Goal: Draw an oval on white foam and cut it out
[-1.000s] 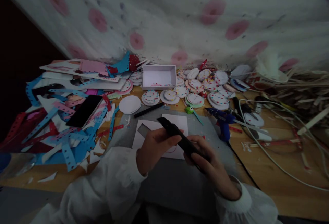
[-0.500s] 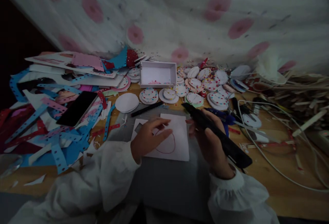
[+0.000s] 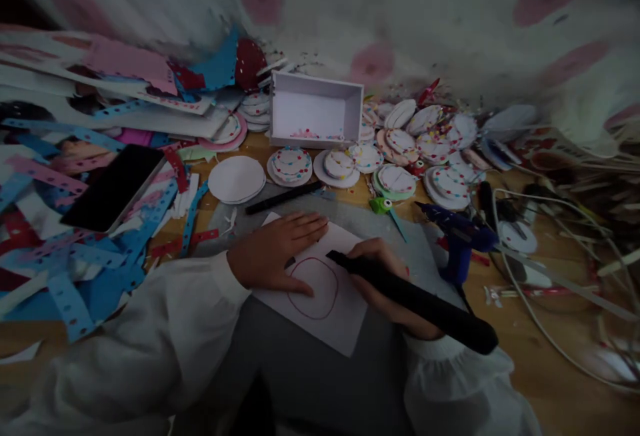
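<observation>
A white sheet bearing a hand-drawn red circle lies tilted on a grey mat. My left hand rests flat on its upper left part, fingers stretched out, thumb over the circle's left side. Wrapped in the fingers of my right hand is a long black tool shaped like a utility knife. Its slanted tip is close above the circle's upper right edge; whether it touches the paper I cannot tell. A slim black pen lies behind the sheet.
At the back stands a white open box, flanked by several decorated paper discs. Coloured strips and a phone fill the left. On the right are a blue glue gun, a small green clip and a looped white cable.
My left hand has come down flat on the sheet. The sheet has turned and its pieces now overlap. My right hand has brought the knife's tip down and left, to the circle.
</observation>
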`<action>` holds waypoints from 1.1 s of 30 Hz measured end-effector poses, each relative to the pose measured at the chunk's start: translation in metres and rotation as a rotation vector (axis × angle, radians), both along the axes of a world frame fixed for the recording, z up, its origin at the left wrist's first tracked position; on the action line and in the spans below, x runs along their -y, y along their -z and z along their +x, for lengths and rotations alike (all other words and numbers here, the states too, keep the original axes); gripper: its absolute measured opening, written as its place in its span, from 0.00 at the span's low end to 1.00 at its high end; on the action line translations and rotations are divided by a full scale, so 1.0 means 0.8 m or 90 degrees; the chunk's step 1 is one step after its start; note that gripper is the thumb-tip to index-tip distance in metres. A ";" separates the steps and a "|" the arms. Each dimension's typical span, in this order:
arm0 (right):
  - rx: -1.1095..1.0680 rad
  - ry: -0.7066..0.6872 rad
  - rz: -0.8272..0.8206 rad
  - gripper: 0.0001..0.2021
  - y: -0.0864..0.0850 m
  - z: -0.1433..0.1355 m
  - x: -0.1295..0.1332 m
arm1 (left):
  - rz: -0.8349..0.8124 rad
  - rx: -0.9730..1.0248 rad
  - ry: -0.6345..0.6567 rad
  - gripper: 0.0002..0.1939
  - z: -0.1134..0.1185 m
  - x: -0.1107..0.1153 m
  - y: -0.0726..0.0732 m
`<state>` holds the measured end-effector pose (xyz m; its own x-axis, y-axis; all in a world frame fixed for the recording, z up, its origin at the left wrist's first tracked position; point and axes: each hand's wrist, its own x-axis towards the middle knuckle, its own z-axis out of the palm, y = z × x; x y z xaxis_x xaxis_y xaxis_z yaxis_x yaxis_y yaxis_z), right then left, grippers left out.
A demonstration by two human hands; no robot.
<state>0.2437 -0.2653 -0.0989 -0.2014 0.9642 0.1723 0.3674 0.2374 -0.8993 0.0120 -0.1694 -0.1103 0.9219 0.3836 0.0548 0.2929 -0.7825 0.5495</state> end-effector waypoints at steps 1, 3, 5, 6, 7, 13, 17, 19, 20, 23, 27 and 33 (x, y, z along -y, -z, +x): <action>0.022 -0.022 0.002 0.09 0.005 0.000 0.001 | -0.006 0.001 0.000 0.49 0.000 0.000 0.000; 0.063 -0.060 0.007 0.12 0.014 0.001 0.002 | -0.017 -0.004 0.001 0.48 0.001 0.000 0.000; 0.096 -0.091 0.012 0.13 0.019 0.001 0.001 | -0.027 -0.009 0.001 0.47 0.002 0.000 0.000; 0.106 -0.105 0.016 0.13 0.020 0.001 0.001 | -0.031 -0.010 0.000 0.47 0.002 0.000 0.000; 0.109 -0.117 0.023 0.13 0.021 0.001 0.000 | -0.032 -0.011 0.001 0.46 0.002 0.000 0.000; 0.105 -0.162 0.036 0.13 0.016 0.002 -0.007 | -0.020 -0.009 0.010 0.43 0.002 -0.001 0.002; 0.113 -0.166 0.016 0.12 0.014 0.001 -0.007 | 0.001 0.001 0.015 0.42 0.002 -0.002 0.002; 0.106 -0.154 0.021 0.12 0.013 0.000 -0.007 | 0.011 -0.001 0.019 0.42 0.003 -0.002 0.002; 0.102 -0.148 0.024 0.11 0.012 -0.001 -0.006 | 0.016 -0.003 0.020 0.42 0.003 -0.002 0.002; 0.099 -0.139 0.012 0.12 0.010 -0.001 -0.006 | 0.023 -0.013 0.018 0.41 0.003 -0.002 0.002; 0.086 -0.177 -0.001 0.15 0.006 0.003 -0.011 | 0.030 -0.021 0.014 0.42 0.002 -0.001 0.002; 0.080 -0.210 0.010 0.13 0.003 0.004 -0.014 | 0.030 -0.034 0.015 0.44 0.002 -0.003 0.003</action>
